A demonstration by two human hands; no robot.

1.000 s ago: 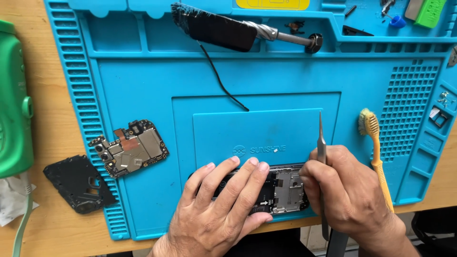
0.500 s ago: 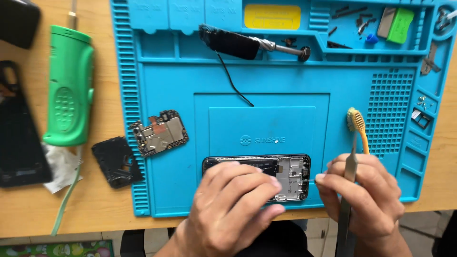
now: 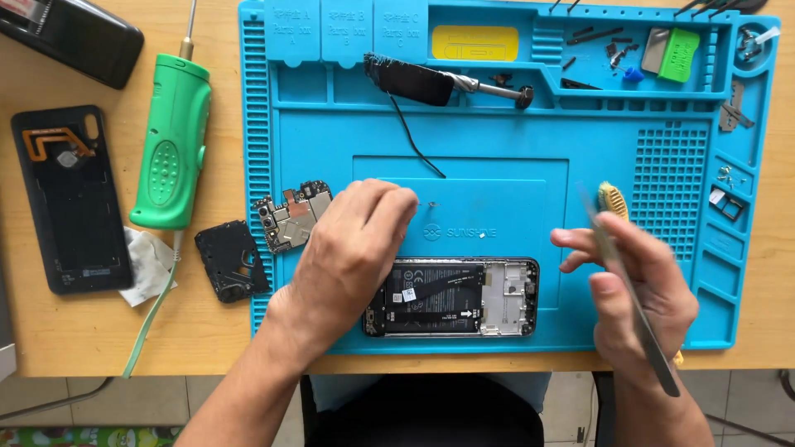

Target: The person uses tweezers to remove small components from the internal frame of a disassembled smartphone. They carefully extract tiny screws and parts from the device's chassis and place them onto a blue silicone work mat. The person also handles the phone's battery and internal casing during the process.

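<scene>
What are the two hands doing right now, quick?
Left hand: holds nothing that shows, fingers curled, reaching over the blue mat above the opened phone.
Right hand: closed on metal tweezers.

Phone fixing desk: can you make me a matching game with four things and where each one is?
Things:
1. Opened phone
2. Green tool
3. Tweezers
4. Black back cover

Places:
A. in the right hand
B. on the wooden table, far left
C. on the blue mat, near its front edge
D. on the wooden table, just left of the mat

Pairs: 1-C, 2-D, 3-A, 4-B
</scene>
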